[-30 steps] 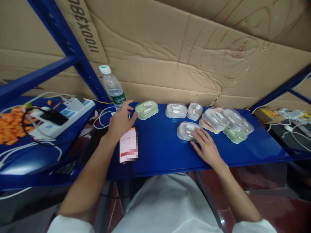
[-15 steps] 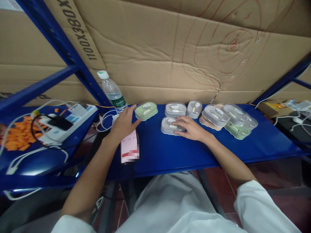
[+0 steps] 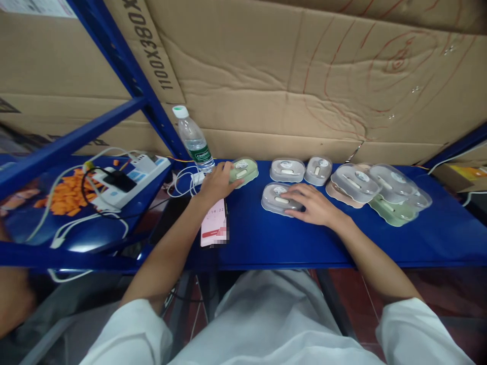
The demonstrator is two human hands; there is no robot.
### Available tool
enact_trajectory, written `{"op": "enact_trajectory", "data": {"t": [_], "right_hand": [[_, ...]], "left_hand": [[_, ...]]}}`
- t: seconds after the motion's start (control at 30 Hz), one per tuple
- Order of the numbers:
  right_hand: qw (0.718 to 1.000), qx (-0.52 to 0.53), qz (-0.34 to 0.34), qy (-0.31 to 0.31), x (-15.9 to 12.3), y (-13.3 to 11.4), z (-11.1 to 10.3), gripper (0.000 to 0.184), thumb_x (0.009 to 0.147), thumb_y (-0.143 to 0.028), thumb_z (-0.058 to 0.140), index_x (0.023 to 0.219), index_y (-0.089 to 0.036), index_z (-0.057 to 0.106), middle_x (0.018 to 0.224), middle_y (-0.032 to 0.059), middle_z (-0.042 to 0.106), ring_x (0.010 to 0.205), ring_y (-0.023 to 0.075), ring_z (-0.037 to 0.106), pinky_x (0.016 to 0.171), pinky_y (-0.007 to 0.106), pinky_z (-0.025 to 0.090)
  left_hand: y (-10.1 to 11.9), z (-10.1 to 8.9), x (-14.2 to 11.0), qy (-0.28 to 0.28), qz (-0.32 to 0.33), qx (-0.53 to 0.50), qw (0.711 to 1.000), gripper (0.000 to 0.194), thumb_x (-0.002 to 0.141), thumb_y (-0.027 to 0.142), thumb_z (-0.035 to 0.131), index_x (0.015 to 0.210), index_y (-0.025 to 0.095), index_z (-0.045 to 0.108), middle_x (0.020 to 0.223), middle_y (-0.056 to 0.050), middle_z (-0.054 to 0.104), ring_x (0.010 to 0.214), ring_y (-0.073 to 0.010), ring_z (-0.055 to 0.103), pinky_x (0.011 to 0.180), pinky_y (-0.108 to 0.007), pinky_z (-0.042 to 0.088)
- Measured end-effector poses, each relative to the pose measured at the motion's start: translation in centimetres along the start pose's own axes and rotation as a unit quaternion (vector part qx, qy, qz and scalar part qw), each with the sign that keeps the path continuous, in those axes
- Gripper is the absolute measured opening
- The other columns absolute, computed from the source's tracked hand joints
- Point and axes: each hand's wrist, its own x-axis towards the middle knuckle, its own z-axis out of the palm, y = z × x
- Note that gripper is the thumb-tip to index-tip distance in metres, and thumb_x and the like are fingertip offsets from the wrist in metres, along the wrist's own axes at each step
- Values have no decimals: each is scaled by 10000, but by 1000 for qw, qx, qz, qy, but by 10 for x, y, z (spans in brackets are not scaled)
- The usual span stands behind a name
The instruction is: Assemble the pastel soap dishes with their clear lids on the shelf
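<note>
My left hand [image 3: 218, 183] is at the left end of a pale green oval box [image 3: 249, 175] with a clear lid, its thumb in front and fingers behind. My right hand [image 3: 314, 205] grips the right end of a grey lidded box [image 3: 272, 197], fingers over the lid and thumb low at the front edge. Both boxes lie flat on the blue table and carry a small white latch and a round sticker. Just behind the held grey box sit a second grey box [image 3: 279, 175] and a smaller grey box [image 3: 313, 175].
To the right, several lidded boxes [image 3: 393, 190] lie stacked, grey, beige and green. A water bottle [image 3: 196, 144] stands behind my left hand, near a white cable [image 3: 177, 185]. A phone [image 3: 213, 228] lies in front. Further left are a power strip [image 3: 146, 180] and orange pieces [image 3: 70, 195].
My left hand has come right onto the end of the green box, which was a little apart from it before. My right hand stays on the grey box. The view has shifted slightly left.
</note>
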Motion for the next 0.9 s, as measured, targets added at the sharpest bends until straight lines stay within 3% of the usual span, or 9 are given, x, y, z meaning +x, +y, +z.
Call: {"op": "enact_trajectory", "data": {"t": [0.17, 0.3, 0.4, 0.5, 0.6, 0.67, 0.77, 0.9], "right_hand": [[998, 61, 29, -7, 1, -3, -8, 468, 1088, -508, 592, 1444, -217, 678, 1391, 147, 693, 1298, 290, 685, 1123, 467, 571], [996, 77, 54, -10, 1, 11, -3, 468, 1087, -518, 584, 1439, -224, 677, 1400, 146, 699, 1321, 299, 680, 1146, 495, 561], [996, 55, 63, -5, 0, 22, 4, 451, 1096, -474, 565, 1447, -209, 667, 1430, 154, 698, 1342, 320, 667, 1156, 530, 546], [997, 12, 70, 11, -1, 27, 6, 408, 1109, -395, 522, 1426, -193, 682, 1440, 154, 702, 1337, 343, 661, 1143, 566, 533], [997, -16, 66, 28, 0, 18, 2, 373, 1121, -342, 470, 1348, -206, 732, 1347, 141, 748, 1250, 334, 691, 1077, 552, 544], [999, -20, 41, 13, 1, 5, -1, 369, 1134, -370, 463, 1289, -216, 762, 1259, 125, 780, 1171, 312, 715, 1025, 507, 545], [999, -40, -7, -36, 1, -17, 1, 421, 1107, -524, 548, 1306, -217, 756, 1233, 119, 789, 1108, 296, 728, 995, 461, 529], [991, -105, -32, -82, 1, -33, 14, 529, 1039, -563, 666, 1387, -167, 714, 1350, 169, 754, 1228, 357, 695, 1020, 483, 518]], "left_hand": [[-10, -2, 0, -24, 33, -133, 990, 525, 885, 582, 756, 1272, 263, 596, 1359, -111, 680, 1187, -314, 682, 999, -453, 546], [-16, 3, 4, -30, 28, -263, 964, 534, 852, 623, 766, 1213, 255, 629, 1291, -87, 736, 1160, -264, 701, 999, -410, 559], [-17, 8, 8, 12, 16, -224, 974, 523, 886, 597, 741, 1267, 255, 632, 1286, -89, 742, 1149, -266, 697, 1044, -437, 548], [-18, 11, 10, 49, 19, -148, 988, 441, 948, 501, 684, 1291, 226, 651, 1371, -127, 702, 1294, -308, 639, 1155, -485, 486], [-14, 12, 8, 74, 29, -113, 990, 378, 986, 396, 617, 1300, 193, 675, 1491, -162, 614, 1449, -333, 533, 1243, -511, 400], [-8, 11, 4, 87, 64, -96, 990, 363, 1022, 396, 567, 1298, 195, 689, 1433, -155, 637, 1400, -320, 567, 1210, -493, 429], [5, 11, -6, 51, 142, -63, 987, 371, 1032, 479, 587, 1238, 207, 734, 1269, -132, 716, 1235, -311, 660, 1103, -454, 495], [17, 16, -13, -16, 190, 10, 982, 379, 964, 488, 720, 1230, 224, 774, 1314, -143, 744, 1255, -370, 667, 1111, -512, 444]]}}
